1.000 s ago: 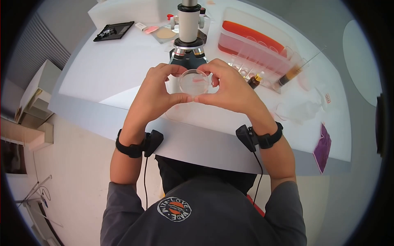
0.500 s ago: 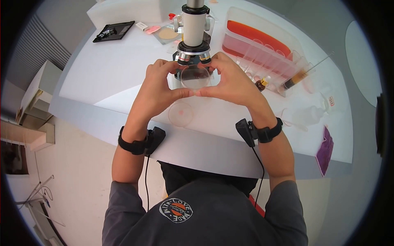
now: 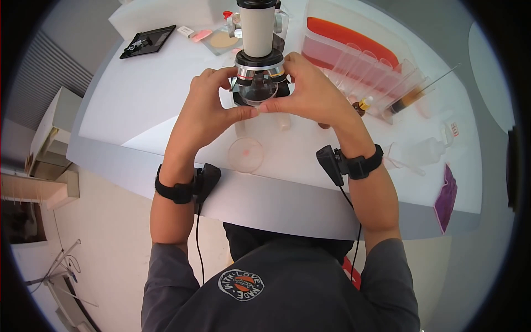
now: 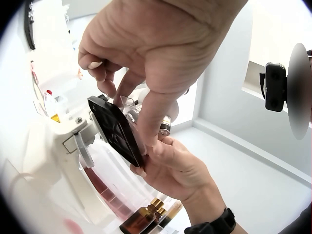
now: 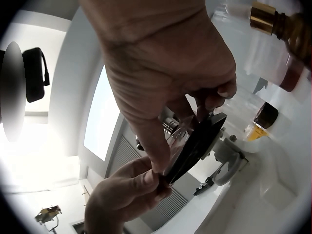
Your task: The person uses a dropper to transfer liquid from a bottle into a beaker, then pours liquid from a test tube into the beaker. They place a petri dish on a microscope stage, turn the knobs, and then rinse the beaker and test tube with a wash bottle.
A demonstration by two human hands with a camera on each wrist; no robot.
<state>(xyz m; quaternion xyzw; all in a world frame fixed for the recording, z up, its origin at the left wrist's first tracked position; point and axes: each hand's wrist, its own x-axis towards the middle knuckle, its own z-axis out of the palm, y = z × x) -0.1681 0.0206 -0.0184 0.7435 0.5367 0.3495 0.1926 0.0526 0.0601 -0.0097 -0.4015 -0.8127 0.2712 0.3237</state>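
A clear petri dish (image 3: 258, 97) is held between both hands under the objective lenses (image 3: 244, 76) of a white and black microscope (image 3: 258, 33). My left hand (image 3: 206, 104) grips its left side, thumb at the near rim and fingers at the far side. On the right side my right hand (image 3: 311, 91) holds it likewise, the thumbs almost meeting. Both wrist views show the dish right over the black microscope stage (image 4: 113, 127), partly hidden by fingers. Nearer the table edge lies another clear round dish (image 3: 246, 155) with a small pink spot.
Right of the microscope stand a tub with red contents (image 3: 348, 41), a rack of test tubes (image 3: 368, 69) and amber dropper bottles (image 4: 141, 218). A clear plastic bottle (image 3: 428, 150) and purple cloth (image 3: 446, 198) lie farther right. A black tray (image 3: 148, 41) sits back left.
Both hands have moved forward with the petri dish, from in front of the microscope to beneath its lenses. The other dish on the table has come into full view.
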